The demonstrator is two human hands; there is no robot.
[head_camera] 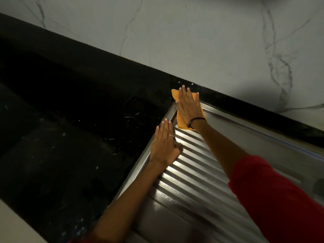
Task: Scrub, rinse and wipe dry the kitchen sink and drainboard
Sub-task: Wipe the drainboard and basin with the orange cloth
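My right hand point(188, 106) presses the orange cloth point(180, 122) flat, fingers straight, at the ribbed steel drainboard point(192, 172) corner; my left hand point(164, 146) lies flat beside it.

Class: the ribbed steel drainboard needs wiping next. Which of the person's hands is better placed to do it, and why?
Right. The right hand already presses the orange cloth flat at the ribbed steel drainboard corner; the left hand rests bare on the ribs.

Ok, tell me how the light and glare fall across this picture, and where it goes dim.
Head view: strong glare streaks the drainboard ridges beside the left hand; the black counter sinks into near-dark, showing only specks; the orange cloth under the right hand reads clearly; wide-angle bending slants the wall edge.
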